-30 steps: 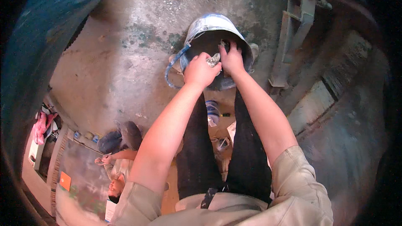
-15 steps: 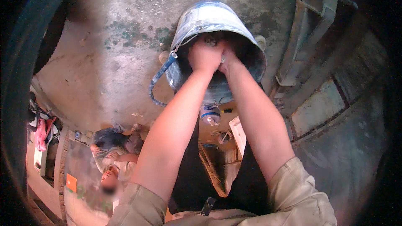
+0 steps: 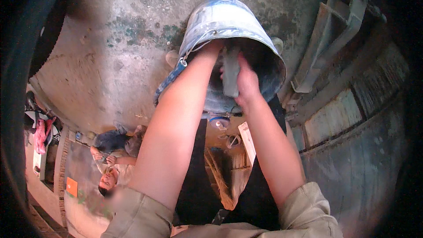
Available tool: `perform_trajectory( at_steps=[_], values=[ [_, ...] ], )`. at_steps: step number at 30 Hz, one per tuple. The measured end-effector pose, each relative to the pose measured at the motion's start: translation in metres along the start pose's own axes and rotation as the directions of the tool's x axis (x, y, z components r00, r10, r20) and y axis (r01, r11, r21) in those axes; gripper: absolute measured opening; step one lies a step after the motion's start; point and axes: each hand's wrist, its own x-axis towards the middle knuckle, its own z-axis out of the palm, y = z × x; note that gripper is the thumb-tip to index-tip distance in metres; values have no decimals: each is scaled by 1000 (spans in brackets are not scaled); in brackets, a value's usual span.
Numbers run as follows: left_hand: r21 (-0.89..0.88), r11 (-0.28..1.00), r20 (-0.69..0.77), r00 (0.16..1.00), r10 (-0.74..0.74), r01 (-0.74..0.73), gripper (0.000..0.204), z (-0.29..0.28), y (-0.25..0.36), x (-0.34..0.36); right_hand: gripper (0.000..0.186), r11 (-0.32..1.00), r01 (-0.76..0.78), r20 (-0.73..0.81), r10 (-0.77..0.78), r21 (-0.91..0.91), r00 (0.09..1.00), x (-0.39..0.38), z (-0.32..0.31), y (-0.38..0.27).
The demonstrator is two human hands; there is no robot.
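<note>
A paint-spattered metal bucket point(image 3: 222, 13) with a blue-sleeved handle point(image 3: 169, 81) lies tipped with its mouth toward me, just above my legs. My left hand point(image 3: 213, 47) reaches deep into the bucket, its fingers hidden by the rim and shadow. My right hand point(image 3: 244, 79), also inside, grips a grey, slab-like object point(image 3: 230, 72), blurred, with thumb and fingers round its sides.
Another person point(image 3: 116, 163) is at lower left, hands near a small item. Pink cloth point(image 3: 41, 136) and clutter lie at far left, an orange square point(image 3: 72, 187) below. A heavy pale metal bracket point(image 3: 324, 39) stands on the right of the stained concrete floor point(image 3: 132, 39).
The bucket looms larger, its mouth wider in view. My left hand has moved farther into it, up out of sight. A grey object now shows in my right hand.
</note>
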Motion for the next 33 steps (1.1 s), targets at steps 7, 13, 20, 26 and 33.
perform_trajectory(
  at_steps=[7, 13, 20, 26, 33],
  values=[
    [-9, 990, 16, 990, -142, 142, 70, 38, -3, -27, 63, 516, 81, -219, -494, -853, 842, 132, 19, -5],
    [-31, 997, 106, 993, -60, 64, 80, 31, 3, -18, 62, 629, 197, -64, -367, -752, 928, 203, -11, -2],
    [-163, 973, 250, 961, -119, 163, 83, 62, -14, -13, 61, 940, 108, -65, -136, -323, 989, 94, 4, 10],
    [-80, 996, 53, 998, -39, 43, 76, 58, 2, -18, 45, 977, -77, -222, 32, -199, 974, 29, 22, -14],
    [-28, 997, 118, 991, -63, 67, 67, 58, -17, 1, 53, 993, -21, -79, 30, 117, 996, 17, 7, -9]
  ],
)
